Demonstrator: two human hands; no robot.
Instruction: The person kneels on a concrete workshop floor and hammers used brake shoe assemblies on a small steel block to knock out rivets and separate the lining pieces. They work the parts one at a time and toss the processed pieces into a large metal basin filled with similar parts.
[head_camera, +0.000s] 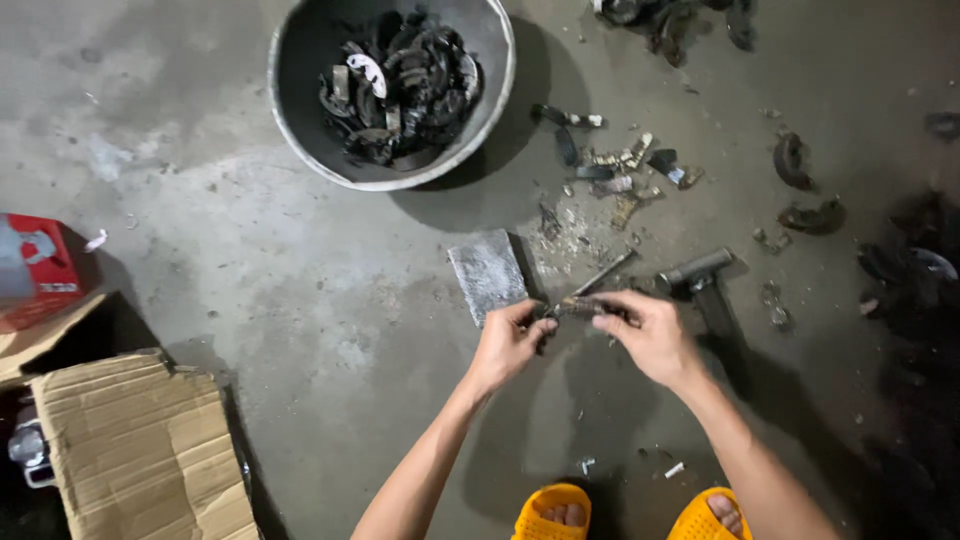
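Observation:
My left hand (508, 342) and my right hand (650, 335) both grip one small dark curved metal part (583, 308), held between them just above the concrete floor. A flat grey metal block (488, 274) lies on the floor right beyond my left hand. A thin metal rod (606, 272) lies beyond the held part. A hammer (702, 275) rests on the floor by my right hand. Broken bits and debris (615, 180) are scattered further out.
A round grey metal basin (300, 130) with several dark curved parts stands at the top. More dark parts (810, 215) lie at the right. A cardboard box (135, 450) and a red package (40, 270) sit at the left. My yellow sandals (552, 512) are at the bottom.

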